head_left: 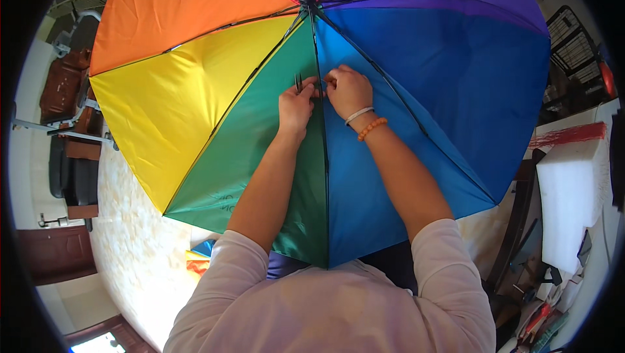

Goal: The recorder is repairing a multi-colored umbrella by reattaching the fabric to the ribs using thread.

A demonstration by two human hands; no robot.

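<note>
Head view: pale sleeves [325, 301] nearest, forearms reaching far to an open rainbow umbrella [195, 99] seen from inside, filling the upper frame. Both hands are met at the rib [320, 157] btwn green & blue panels. Left hand [296, 107] is pinched shut on the rib w/ a small dark tool; right hand [348, 91], w/ bracelets, is closed on the rib just beside. Best done w/ fabric kept taut & rib steadied close to the work point. Cluttered table [573, 183] at right.

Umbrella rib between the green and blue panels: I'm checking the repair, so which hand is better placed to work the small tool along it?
Probably the left hand: it already holds the small dark tool at the rib, while the right hand pinches the fabric beside it.
</note>
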